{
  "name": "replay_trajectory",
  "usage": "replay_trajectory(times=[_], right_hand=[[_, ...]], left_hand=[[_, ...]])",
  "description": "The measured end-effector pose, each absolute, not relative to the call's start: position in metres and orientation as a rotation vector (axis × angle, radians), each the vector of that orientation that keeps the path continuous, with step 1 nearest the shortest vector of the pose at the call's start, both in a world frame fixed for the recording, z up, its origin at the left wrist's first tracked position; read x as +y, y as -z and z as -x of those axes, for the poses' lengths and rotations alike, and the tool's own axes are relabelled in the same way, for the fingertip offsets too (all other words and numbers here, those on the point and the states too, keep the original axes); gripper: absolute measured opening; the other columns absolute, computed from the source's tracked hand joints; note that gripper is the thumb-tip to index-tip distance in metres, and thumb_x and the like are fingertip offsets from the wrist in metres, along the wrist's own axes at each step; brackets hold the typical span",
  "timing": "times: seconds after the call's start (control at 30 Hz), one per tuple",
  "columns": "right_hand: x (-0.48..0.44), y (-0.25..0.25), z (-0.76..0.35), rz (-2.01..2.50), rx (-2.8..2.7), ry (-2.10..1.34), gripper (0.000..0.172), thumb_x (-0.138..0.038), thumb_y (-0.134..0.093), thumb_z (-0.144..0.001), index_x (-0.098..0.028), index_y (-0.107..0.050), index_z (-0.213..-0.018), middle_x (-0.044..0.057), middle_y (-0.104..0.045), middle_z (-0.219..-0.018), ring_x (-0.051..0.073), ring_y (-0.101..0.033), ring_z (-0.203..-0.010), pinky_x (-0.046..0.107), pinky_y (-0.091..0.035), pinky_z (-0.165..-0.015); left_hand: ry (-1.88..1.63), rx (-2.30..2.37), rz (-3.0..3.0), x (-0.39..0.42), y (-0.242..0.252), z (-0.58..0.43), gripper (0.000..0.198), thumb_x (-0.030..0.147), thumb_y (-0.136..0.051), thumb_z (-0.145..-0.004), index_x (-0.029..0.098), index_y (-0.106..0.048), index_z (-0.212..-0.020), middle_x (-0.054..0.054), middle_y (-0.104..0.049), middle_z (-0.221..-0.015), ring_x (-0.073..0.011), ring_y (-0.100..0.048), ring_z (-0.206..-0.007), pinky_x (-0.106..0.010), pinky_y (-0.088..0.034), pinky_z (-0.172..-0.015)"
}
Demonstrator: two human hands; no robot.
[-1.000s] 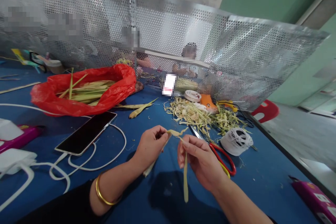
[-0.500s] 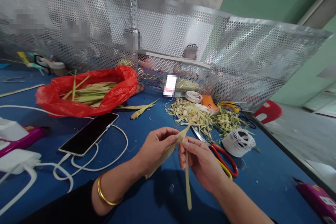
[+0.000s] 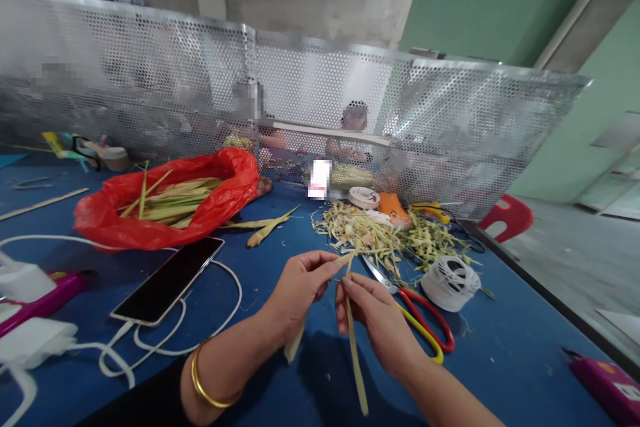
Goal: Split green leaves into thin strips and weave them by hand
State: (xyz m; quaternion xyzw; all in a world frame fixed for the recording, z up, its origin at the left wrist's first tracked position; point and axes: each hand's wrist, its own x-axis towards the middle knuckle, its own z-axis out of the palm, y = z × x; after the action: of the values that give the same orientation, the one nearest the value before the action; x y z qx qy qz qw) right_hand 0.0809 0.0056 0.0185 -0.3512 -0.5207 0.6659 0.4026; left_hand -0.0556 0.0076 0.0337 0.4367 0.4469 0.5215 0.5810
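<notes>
Both of my hands hold a pale yellow-green leaf strip [image 3: 355, 360] over the blue table [image 3: 280, 240]. My left hand [image 3: 300, 290], with a gold bangle on its wrist, pinches the strip's upper end between thumb and fingers. My right hand [image 3: 373, 317] is closed on the strip just below, and the strip's long tail hangs down past it. A shorter piece sticks out under my left hand. Red-and-yellow scissors [image 3: 425, 327] lie just right of my right hand.
A red plastic bag [image 3: 115, 220] of green leaves lies at the left, a phone [image 3: 167, 279] on a white cable in front of it. A heap of leaf scraps [image 3: 380, 237], a white spool [image 3: 450, 273], and a perforated metal screen [image 3: 300, 107] stand behind; people sit beyond it.
The camera has tilted up a little. My hands have drawn closer together and the strip between them, twisted a second ago, now runs straighter and hangs lower.
</notes>
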Motion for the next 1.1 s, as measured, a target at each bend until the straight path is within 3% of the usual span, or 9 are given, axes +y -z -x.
replay_trajectory(times=[0.13, 0.37, 0.57, 0.63, 0.73, 0.83, 0.97, 1.1], right_hand=[[0.004, -0.022, -0.081, 0.882, -1.283, -1.727, 0.031, -0.041, -0.057, -0.082, -0.015, -0.056, -0.065, -0.001, -0.057, -0.052, 0.010, -0.052, -0.043, 0.022, -0.039, -0.050], [0.002, -0.021, -0.081, 0.795, -1.296, -1.758, 0.032, -0.039, -0.054, -0.084, -0.014, -0.058, -0.064, 0.000, -0.056, -0.051, 0.010, -0.051, -0.042, 0.021, -0.040, -0.048], [-0.004, -0.026, -0.086, 0.607, -1.289, -1.885, 0.030, -0.035, -0.053, -0.083, -0.013, -0.061, -0.065, 0.001, -0.057, -0.051, 0.011, -0.052, -0.043, 0.021, -0.040, -0.046], [-0.009, -0.031, -0.088, 0.546, -1.304, -1.970, 0.029, -0.034, -0.054, -0.082, -0.012, -0.062, -0.064, 0.003, -0.058, -0.051, 0.011, -0.052, -0.042, 0.021, -0.039, -0.045], [-0.017, -0.040, -0.094, 0.453, -1.272, -2.090, 0.028, -0.033, -0.056, -0.079, -0.013, -0.062, -0.061, 0.003, -0.057, -0.049, 0.012, -0.053, -0.041, 0.022, -0.039, -0.043], [-0.016, -0.045, -0.097, 0.382, -1.206, -2.114, 0.029, -0.035, -0.057, -0.079, -0.015, -0.059, -0.057, 0.001, -0.054, -0.047, 0.012, -0.051, -0.037, 0.022, -0.036, -0.039], [0.010, -0.033, -0.099, 0.721, -1.073, -1.844, 0.029, -0.042, -0.057, -0.078, -0.017, -0.057, -0.063, -0.003, -0.053, -0.050, 0.009, -0.046, -0.035, 0.020, -0.032, -0.036], [0.038, -0.012, -0.102, 1.272, -1.349, -1.150, 0.026, -0.042, -0.064, -0.070, -0.018, -0.061, -0.079, 0.002, -0.060, -0.065, 0.018, -0.058, -0.057, 0.029, -0.044, -0.051]], left_hand=[[-1.219, 1.095, -0.994, 0.012, -0.038, 0.051, 0.018, 0.032, -0.068, -0.068, 0.015, -0.061, -0.067, 0.009, -0.040, -0.040, -0.0038, -0.026, -0.037, -0.019, -0.020, -0.040], [-1.260, 1.200, -1.024, 0.009, -0.044, 0.044, 0.020, 0.035, -0.063, -0.071, 0.015, -0.065, -0.069, 0.006, -0.047, -0.035, -0.0080, -0.038, -0.032, -0.020, -0.028, -0.038], [-1.435, 1.259, -1.030, 0.014, -0.037, 0.040, 0.019, 0.034, -0.068, -0.066, 0.014, -0.068, -0.066, 0.001, -0.063, -0.059, -0.0102, -0.051, -0.054, -0.021, -0.041, -0.056], [-1.452, 1.264, -0.971, 0.017, -0.035, 0.042, 0.019, 0.033, -0.069, -0.065, 0.014, -0.069, -0.067, 0.003, -0.059, -0.054, -0.0081, -0.047, -0.049, -0.020, -0.038, -0.051], [-1.436, 1.238, -0.812, 0.022, -0.030, 0.046, 0.020, 0.032, -0.070, -0.065, 0.013, -0.068, -0.069, 0.010, -0.037, -0.039, -0.0032, -0.027, -0.037, -0.017, -0.020, -0.038], [-1.422, 1.184, -0.701, 0.028, -0.024, 0.053, 0.026, 0.035, -0.072, -0.064, 0.011, -0.065, -0.073, 0.014, -0.025, -0.039, -0.0012, -0.016, -0.035, -0.016, -0.010, -0.036], [-1.372, 1.102, -0.587, 0.033, -0.019, 0.062, 0.029, 0.036, -0.074, -0.065, 0.011, -0.060, -0.072, 0.013, -0.029, -0.047, -0.0004, -0.021, -0.035, -0.014, -0.012, -0.034], [-1.304, 1.020, -0.473, 0.032, -0.023, 0.066, 0.015, 0.025, -0.065, -0.076, 0.012, -0.058, -0.073, 0.008, -0.038, -0.052, -0.0023, -0.034, -0.038, -0.013, -0.026, -0.035]])
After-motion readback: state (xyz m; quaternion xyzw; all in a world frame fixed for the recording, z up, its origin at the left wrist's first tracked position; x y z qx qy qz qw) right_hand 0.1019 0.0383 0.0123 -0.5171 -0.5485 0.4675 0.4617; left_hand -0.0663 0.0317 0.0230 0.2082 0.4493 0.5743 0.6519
